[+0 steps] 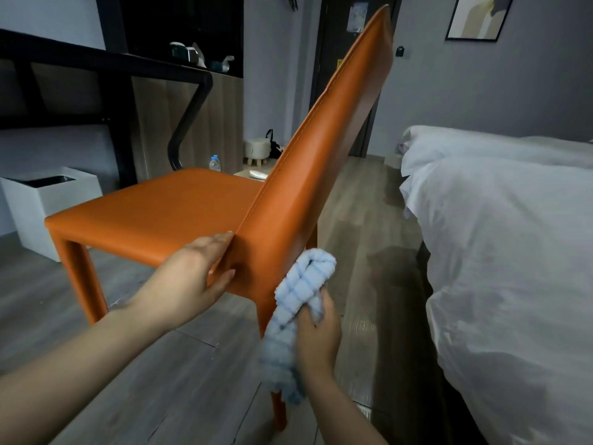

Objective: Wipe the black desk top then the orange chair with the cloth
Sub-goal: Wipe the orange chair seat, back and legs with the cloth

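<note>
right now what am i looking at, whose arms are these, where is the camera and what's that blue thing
There is no machine here. These are a person's two bare arms, filmed by one wide-angle camera worn on the head, looking forward and down. The left hand holds the orange chair where the seat meets the back. The right hand has its grip on a bunched light-blue cloth, held at the lower part of the chair back. The black desk stands behind the chair at left, with a white box on the floor near it. A white bed fills the right side.
</note>
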Demonstrator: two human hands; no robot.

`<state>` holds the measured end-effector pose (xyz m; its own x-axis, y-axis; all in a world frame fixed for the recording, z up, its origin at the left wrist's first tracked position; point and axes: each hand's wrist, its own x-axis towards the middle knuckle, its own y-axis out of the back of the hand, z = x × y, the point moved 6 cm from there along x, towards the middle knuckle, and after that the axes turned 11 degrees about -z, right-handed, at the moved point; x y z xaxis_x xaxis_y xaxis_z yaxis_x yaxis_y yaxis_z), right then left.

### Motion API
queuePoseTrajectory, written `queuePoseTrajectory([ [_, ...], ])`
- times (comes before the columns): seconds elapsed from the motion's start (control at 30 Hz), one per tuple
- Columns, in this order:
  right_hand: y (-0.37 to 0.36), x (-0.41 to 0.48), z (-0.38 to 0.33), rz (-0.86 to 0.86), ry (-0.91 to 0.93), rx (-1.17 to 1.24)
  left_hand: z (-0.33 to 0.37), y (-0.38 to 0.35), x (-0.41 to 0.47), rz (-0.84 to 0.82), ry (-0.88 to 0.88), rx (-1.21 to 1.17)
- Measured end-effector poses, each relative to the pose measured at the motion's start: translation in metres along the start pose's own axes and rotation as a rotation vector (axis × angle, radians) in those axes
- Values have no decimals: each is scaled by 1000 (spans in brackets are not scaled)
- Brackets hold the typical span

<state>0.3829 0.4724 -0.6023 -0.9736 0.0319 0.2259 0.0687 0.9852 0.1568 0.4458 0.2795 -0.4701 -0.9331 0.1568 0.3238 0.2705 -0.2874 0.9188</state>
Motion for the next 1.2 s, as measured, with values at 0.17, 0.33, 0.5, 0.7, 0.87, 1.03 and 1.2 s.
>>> queuePoseTrajectory([
  [0.17,39,13,-93,101,277,29,8,23,8,42,-3,0],
  [0.33,79,40,-222,302,568,-62,17,45,15,86,-54,17],
  [0.5,95,48,-300,367,721,-171,14,61,16,102,-76,38],
  [0.7,51,39,-289,293,771,-506,-2,50,3,93,-47,31],
  [0.87,-3,12,-227,238,780,-733,-23,39,-19,57,-3,-1],
  [1.03,-43,-9,-175,141,753,-810,-48,34,-43,37,66,-12],
  [1.2,-73,-22,-137,37,701,-808,-69,24,-67,23,116,-36],
])
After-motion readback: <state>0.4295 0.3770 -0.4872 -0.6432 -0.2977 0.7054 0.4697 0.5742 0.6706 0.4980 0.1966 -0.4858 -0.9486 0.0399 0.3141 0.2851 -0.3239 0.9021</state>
